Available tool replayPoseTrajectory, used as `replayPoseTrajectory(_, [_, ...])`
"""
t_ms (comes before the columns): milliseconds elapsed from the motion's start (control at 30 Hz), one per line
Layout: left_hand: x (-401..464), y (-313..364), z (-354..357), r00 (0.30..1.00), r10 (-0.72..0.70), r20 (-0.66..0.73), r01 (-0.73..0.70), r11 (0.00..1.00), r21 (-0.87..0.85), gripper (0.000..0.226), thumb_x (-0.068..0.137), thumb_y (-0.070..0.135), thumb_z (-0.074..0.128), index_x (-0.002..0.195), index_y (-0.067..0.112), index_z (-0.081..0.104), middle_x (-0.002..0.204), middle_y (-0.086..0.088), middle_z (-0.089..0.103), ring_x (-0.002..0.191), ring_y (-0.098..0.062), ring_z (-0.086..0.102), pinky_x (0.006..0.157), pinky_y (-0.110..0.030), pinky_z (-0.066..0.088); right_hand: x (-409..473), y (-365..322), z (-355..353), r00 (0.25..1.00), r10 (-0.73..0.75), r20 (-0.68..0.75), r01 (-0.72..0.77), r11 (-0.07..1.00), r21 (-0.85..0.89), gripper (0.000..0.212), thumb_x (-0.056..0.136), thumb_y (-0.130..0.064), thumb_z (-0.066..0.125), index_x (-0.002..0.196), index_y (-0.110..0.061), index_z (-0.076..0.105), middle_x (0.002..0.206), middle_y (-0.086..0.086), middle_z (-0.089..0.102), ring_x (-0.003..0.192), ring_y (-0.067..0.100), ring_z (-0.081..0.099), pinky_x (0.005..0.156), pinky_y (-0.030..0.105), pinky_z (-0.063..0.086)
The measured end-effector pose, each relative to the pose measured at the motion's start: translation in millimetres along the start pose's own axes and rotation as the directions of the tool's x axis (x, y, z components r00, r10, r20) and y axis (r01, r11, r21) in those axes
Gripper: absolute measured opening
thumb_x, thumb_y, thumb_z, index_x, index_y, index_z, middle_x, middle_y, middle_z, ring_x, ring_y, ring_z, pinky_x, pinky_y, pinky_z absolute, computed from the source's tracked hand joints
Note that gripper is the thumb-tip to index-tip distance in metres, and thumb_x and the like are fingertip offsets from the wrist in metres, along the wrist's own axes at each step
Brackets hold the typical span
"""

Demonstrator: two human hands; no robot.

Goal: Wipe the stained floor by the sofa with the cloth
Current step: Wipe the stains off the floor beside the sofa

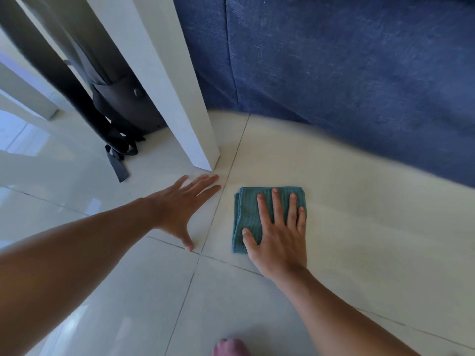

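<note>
A folded teal cloth (248, 214) lies flat on the pale tiled floor (359, 227), just in front of the blue sofa (347, 73). My right hand (280, 227) presses down on the cloth with the palm flat and the fingers spread, covering its right half. To the cloth's left, my left hand (182, 204) rests palm down on the bare tile with fingers apart, holding nothing. No stain stands out on the tiles around the cloth.
A white table leg (180, 98) stands on the floor just beyond my left hand. Behind it a dark bag (120, 111) with loose straps sits on the tiles. A toe (231, 348) shows at the bottom edge.
</note>
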State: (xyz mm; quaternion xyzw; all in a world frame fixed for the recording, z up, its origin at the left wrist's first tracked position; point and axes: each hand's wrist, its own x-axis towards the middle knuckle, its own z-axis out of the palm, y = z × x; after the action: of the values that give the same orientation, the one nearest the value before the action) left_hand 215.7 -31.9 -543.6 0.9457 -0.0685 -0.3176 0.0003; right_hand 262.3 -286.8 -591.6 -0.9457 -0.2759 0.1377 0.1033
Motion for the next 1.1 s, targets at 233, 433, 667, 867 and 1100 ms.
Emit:
replayPoseTrajectory(233, [-5, -5, 6, 0.997, -0.069, -0.023, 0.067, 0.996, -0.064, 0.156, 0.045, 0.088, 0.07, 0.154, 0.024, -0.023, 0.161, -0.003, -0.033, 0.148, -0.02, -0.027, 0.122, -0.055, -0.004, 7, 3, -4, 0.993, -0.116, 0.002, 0.116, 0.993, 0.013, 0.08, 0.089, -0.065, 0.038, 0.16, -0.032, 0.019, 0.172, 0.001, 0.007, 0.157, 0.035, -0.003, 0.126, 0.055, 0.003])
replayPoseTrajectory(433, [-8, -8, 12, 0.995, -0.092, -0.043, 0.088, 0.991, -0.098, 0.156, 0.044, 0.089, 0.068, 0.154, 0.024, -0.021, 0.161, -0.004, -0.032, 0.149, -0.02, -0.026, 0.122, -0.054, 0.002, 32, -21, 1, 0.987, -0.155, 0.043, 0.155, 0.988, -0.005, 0.077, 0.094, -0.063, 0.023, 0.161, -0.034, 0.001, 0.171, -0.003, -0.009, 0.154, 0.032, -0.021, 0.125, 0.052, -0.008])
replayPoseTrajectory(667, [-12, -8, 13, 0.996, -0.082, -0.03, 0.078, 0.992, -0.1, 0.161, 0.039, 0.088, 0.071, 0.154, 0.022, -0.022, 0.162, -0.006, -0.028, 0.15, -0.022, -0.022, 0.123, -0.051, -0.001, 72, -42, 2, 0.985, -0.166, 0.039, 0.167, 0.986, -0.007, 0.076, 0.093, -0.062, 0.024, 0.161, -0.035, 0.002, 0.172, -0.003, -0.007, 0.155, 0.033, -0.02, 0.125, 0.053, -0.01])
replayPoseTrajectory(867, [-10, -4, 9, 0.995, -0.096, 0.022, 0.097, 0.994, -0.054, 0.162, 0.044, 0.081, 0.078, 0.153, 0.02, -0.025, 0.159, -0.008, -0.035, 0.148, -0.025, -0.027, 0.123, -0.053, -0.001, -5, -33, 8, 0.971, -0.229, 0.072, 0.223, 0.971, 0.082, 0.078, 0.092, -0.06, 0.036, 0.161, -0.034, 0.012, 0.172, -0.002, 0.0, 0.156, 0.033, -0.013, 0.125, 0.055, -0.004])
replayPoseTrajectory(1100, [-3, 20, -13, 0.999, 0.035, 0.026, -0.034, 0.998, -0.053, 0.138, 0.063, 0.078, 0.07, 0.156, 0.024, -0.017, 0.162, 0.0, -0.028, 0.152, -0.019, -0.013, 0.123, -0.041, 0.001, -60, -28, 19, 0.935, -0.337, 0.113, 0.323, 0.939, 0.12, 0.076, 0.092, -0.058, 0.041, 0.16, -0.036, 0.016, 0.171, -0.008, 0.001, 0.156, 0.026, -0.016, 0.122, 0.052, -0.004])
